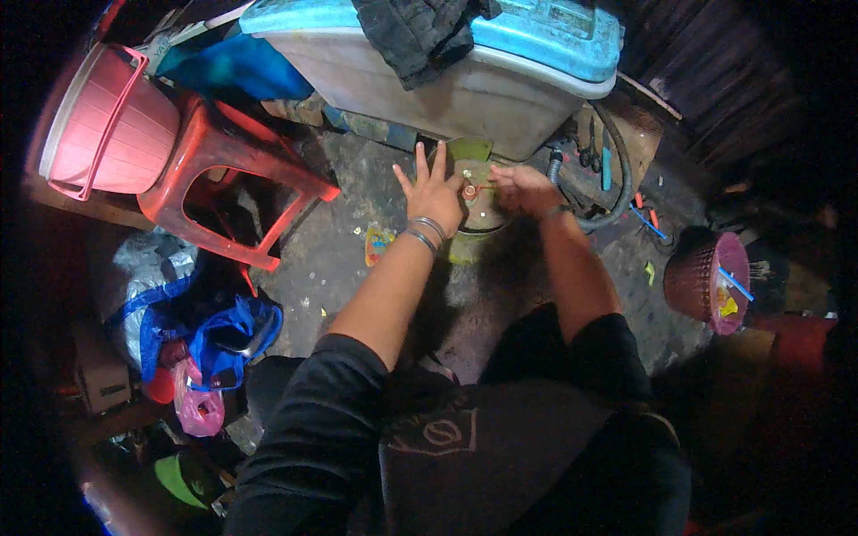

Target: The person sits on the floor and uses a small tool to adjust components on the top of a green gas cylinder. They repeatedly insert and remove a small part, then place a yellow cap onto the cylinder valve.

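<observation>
Greenish round disc [483,215] sat on floor [357,179], nr far bin [509,94], btwn hands. L hand [435,200] was released, splayed at its left; R hand's [527,189] grip looked curled, cldn't tell if grasping.

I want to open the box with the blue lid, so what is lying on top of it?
A dark cloth lies on the blue lid, hanging over its near edge. What is beneath the cloth is covered.

Here's my left hand [435,198], upper centre of frame, fingers [421,161] fanned wide; my right hand [527,189], just right of it, curled; both forearms [384,302] angling upward.
</observation>
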A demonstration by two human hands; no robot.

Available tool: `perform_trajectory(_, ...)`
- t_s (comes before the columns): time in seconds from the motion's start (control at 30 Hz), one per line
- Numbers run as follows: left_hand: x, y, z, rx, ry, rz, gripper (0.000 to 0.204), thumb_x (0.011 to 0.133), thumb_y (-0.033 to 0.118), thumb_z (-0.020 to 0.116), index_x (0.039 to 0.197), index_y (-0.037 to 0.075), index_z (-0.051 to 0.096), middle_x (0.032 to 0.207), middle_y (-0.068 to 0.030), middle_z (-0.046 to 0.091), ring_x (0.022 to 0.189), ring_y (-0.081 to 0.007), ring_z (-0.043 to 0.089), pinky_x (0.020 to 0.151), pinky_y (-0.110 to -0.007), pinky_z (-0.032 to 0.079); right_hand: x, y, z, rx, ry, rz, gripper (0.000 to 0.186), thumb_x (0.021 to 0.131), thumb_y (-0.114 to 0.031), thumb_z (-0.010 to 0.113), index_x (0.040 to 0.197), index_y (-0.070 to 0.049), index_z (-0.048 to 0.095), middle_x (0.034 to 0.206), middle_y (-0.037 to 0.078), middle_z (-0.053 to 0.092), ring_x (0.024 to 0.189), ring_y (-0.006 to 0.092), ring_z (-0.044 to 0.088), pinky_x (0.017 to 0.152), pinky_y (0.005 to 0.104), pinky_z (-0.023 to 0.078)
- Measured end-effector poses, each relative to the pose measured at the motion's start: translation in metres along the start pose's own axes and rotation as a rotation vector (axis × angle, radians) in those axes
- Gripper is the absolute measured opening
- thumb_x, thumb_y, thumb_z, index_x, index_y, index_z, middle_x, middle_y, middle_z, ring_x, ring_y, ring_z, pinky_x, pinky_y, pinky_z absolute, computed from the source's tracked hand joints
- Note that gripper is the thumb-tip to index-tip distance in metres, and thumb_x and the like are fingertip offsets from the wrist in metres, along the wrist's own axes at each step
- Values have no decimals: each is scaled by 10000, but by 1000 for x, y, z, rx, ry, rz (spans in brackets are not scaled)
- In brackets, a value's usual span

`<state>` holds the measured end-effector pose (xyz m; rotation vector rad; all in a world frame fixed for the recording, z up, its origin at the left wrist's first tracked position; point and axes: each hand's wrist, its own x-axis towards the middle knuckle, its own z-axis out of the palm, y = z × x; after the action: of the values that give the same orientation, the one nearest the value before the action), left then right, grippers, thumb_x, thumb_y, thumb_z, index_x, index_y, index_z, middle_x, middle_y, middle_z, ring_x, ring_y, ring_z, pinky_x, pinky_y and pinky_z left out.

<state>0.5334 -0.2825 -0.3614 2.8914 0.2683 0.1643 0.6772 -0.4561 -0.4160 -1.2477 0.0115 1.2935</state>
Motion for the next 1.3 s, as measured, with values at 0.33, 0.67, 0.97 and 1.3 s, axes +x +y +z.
perform_trajectory(0.33,2,-2,5,-47,36,4,387,764,235,651,1151,233,671,1585,-132,191,1470,-389,62,1094,-705,-5,-1,14,48,-1466,-58,-499,337,874,-304,639,1131,-87,620,1116,143,653,980,309,632,845,391,481)
perform_trajectory(0.67,5,3,-7,42,-122,-35,354,768,248,647,1118,211,678,1594,-115,169,1476,-375,50,1097,-703,-6,30,4,-15,-1328,107,-280,264,917,-316,583,986,-88,696,924,92,690,778,213,626,684,379,470)
perform_trajectory(0.97,3,-2,8,-57,44,-46,435,798,191,609,1226,122,573,1595,-148,140,1474,-385,40,1094,-706,-7,34,9,36,-1384,-204,-787,219,849,-246,596,975,-99,697,934,70,666,861,225,603,776,372,466)
perform_trajectory(1.3,3,4,-6,-14,-57,-35,322,812,174,577,1129,125,611,1588,-123,195,1471,-389,66,1097,-699,-15,-6,7,44,-873,-91,-357,331,856,-95,527,1156,-55,663,900,97,686,742,210,674,689,372,545)
